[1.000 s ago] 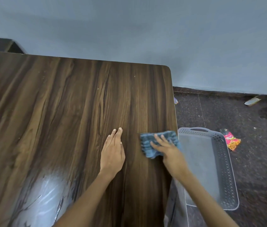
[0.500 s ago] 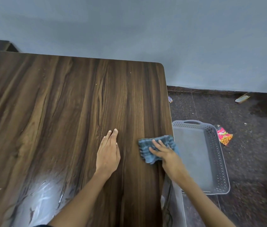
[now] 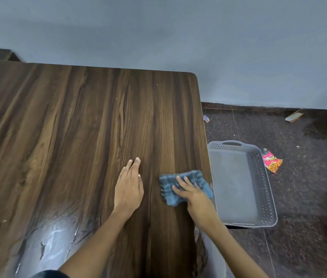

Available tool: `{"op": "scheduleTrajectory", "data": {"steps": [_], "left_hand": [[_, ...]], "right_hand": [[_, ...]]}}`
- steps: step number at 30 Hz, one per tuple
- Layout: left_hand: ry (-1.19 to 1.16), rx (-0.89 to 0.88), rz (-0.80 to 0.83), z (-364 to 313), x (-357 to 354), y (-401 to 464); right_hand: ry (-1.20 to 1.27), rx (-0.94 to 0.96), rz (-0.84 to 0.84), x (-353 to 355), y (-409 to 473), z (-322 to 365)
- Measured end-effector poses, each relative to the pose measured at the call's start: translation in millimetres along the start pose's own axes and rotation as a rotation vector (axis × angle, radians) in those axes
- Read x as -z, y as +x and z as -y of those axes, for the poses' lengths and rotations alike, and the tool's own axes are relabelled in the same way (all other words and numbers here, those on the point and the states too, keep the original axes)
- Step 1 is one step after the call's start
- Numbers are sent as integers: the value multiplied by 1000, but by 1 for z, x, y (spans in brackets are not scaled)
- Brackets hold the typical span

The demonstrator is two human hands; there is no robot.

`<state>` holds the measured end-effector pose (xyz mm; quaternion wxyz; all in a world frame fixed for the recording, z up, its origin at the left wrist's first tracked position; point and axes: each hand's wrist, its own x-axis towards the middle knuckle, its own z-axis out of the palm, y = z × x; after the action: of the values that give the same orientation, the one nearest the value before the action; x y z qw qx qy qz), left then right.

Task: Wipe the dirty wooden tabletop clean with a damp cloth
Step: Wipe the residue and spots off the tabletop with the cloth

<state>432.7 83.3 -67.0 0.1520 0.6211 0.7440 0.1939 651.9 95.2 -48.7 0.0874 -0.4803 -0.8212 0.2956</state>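
Observation:
The dark wooden tabletop (image 3: 78, 137) fills the left and middle of the head view, with small pale specks scattered on it. A blue checked cloth (image 3: 168, 187) lies crumpled near the table's right edge. My right hand (image 3: 190, 193) presses down on the cloth with straight fingers spread over it. My left hand (image 3: 129, 187) rests flat on the wood just left of the cloth, fingers together and pointing away from me.
A grey perforated plastic tray (image 3: 267, 197) sits on the floor right beside the table's right edge. A pink snack wrapper (image 3: 272, 163) and other bits of litter (image 3: 294, 116) lie on the dark floor. A blue-grey wall runs along the table's far edge.
My right hand and the cloth stay near the right edge, shifting slightly toward me. My left hand stays flat on the wood. The view drifted a little.

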Motion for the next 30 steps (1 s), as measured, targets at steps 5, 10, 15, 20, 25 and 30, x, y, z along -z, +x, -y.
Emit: {"op": "scheduleTrajectory", "data": {"steps": [5, 10, 15, 20, 25, 30], "left_hand": [[0, 6, -1, 3, 1, -13], [2, 10, -4, 6, 1, -24], [18, 1, 9, 7, 2, -29], [36, -11, 12, 12, 3, -41], [111, -32, 41, 18, 4, -54], [118, -18, 57, 18, 4, -61]], "right_hand": [[103, -234, -159, 25, -4, -25], [100, -329, -199, 20, 45, -10], [44, -47, 13, -11, -3, 17], [115, -81, 1, 3, -65, -19], [145, -262, -166, 24, -11, -18], [104, -218, -129, -5, -2, 11]]}}
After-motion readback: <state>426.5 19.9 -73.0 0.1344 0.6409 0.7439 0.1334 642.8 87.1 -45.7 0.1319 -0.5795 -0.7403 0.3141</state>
